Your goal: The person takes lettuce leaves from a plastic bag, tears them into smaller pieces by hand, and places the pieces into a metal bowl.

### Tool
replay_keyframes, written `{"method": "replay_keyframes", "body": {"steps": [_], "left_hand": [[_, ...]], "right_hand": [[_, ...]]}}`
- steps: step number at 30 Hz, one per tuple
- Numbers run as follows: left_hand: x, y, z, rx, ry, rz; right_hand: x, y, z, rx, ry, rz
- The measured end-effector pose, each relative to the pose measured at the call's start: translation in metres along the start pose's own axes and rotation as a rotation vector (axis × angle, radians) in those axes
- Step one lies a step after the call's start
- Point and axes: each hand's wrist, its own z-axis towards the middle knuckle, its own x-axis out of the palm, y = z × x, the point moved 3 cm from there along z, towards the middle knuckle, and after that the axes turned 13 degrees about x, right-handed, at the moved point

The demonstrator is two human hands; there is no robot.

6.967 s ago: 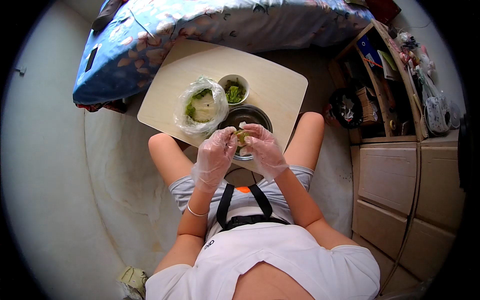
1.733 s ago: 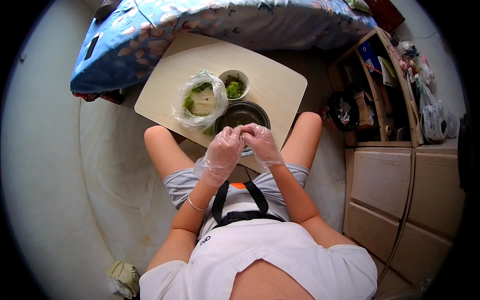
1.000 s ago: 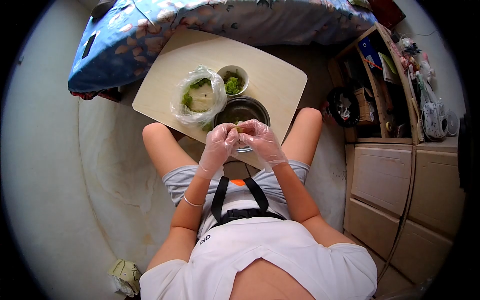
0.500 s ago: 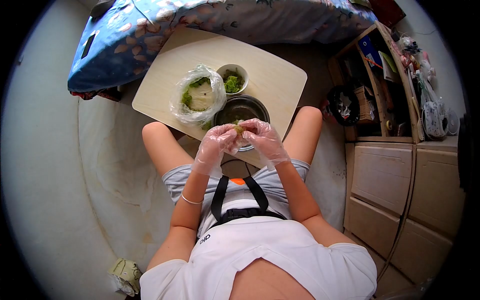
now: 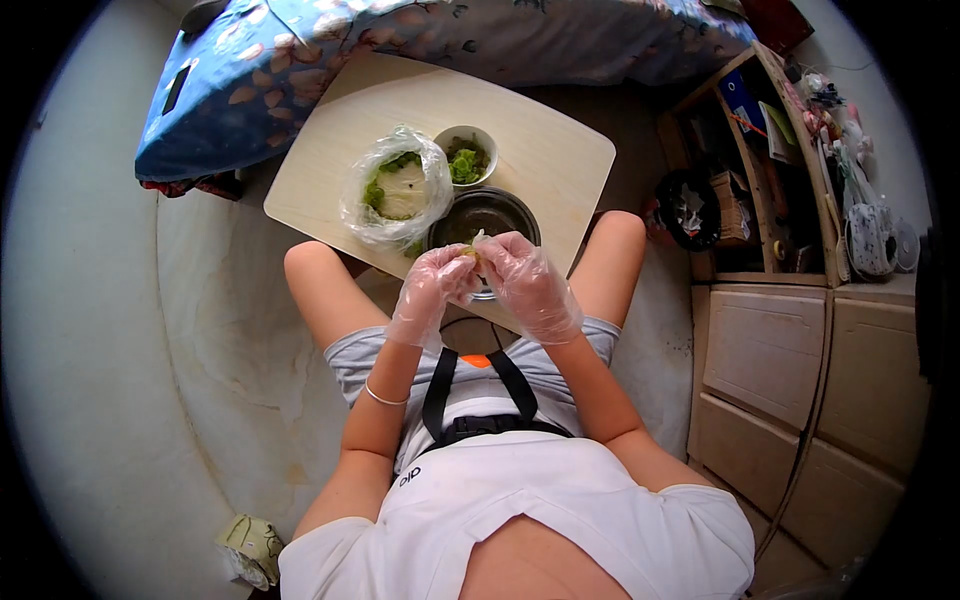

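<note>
Both my hands wear clear plastic gloves and meet over the near edge of a dark metal bowl. My left hand is closed, pinching a small yellowish-green piece of leaf. Fingertips of my right hand close on the same piece from the other side, where a pale tip sticks up. Behind the metal bowl stands a white bowl with green leaves in it. To its left lies an open clear plastic bag with green leaves around its inside.
The low cream table stands in front of my knees. A bed with a blue floral cover is behind it. To the right are a wooden shelf, a black-lined bin and cream drawers.
My right hand has turned and shifted slightly, its fingers now higher on the leaf piece. My left hand stays nearly in place. The bowls and bag have not moved.
</note>
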Motion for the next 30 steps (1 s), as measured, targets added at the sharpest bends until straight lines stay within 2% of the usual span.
{"method": "replay_keyframes", "body": {"steps": [4, 7, 9, 12, 19, 23, 25, 27, 28, 30], "left_hand": [[-0.007, 0.009, 0.003, -0.003, 0.060, 0.023], [-0.004, 0.006, 0.000, 0.021, 0.013, 0.122], [-0.004, 0.007, 0.001, 0.022, 0.018, 0.147], [-0.007, 0.010, 0.002, 0.020, 0.040, 0.183], [-0.006, 0.009, -0.001, 0.031, 0.139, 0.183], [-0.006, 0.005, -0.004, -0.013, 0.195, 0.160], [-0.007, 0.009, -0.006, -0.020, 0.120, 0.102], [-0.007, 0.010, -0.005, -0.029, 0.120, 0.077], [-0.006, 0.010, -0.005, -0.035, 0.119, 0.053], [-0.005, 0.006, -0.005, -0.047, 0.125, 0.049]], "right_hand": [[0.014, -0.013, -0.001, -0.062, 0.017, -0.044], [0.012, -0.013, 0.000, -0.087, 0.042, -0.090], [0.012, -0.010, 0.000, -0.089, 0.117, -0.238], [0.013, -0.018, 0.002, -0.042, 0.143, -0.083], [0.011, -0.019, 0.005, -0.062, 0.168, -0.093], [0.013, -0.026, 0.004, 0.115, 0.173, 0.110], [0.012, -0.028, 0.003, 0.166, 0.181, 0.178], [0.012, -0.031, 0.002, 0.344, 0.286, 0.318], [0.009, -0.030, 0.003, 0.344, 0.286, 0.318], [0.005, -0.030, 0.003, 0.478, 0.344, 0.361]]}}
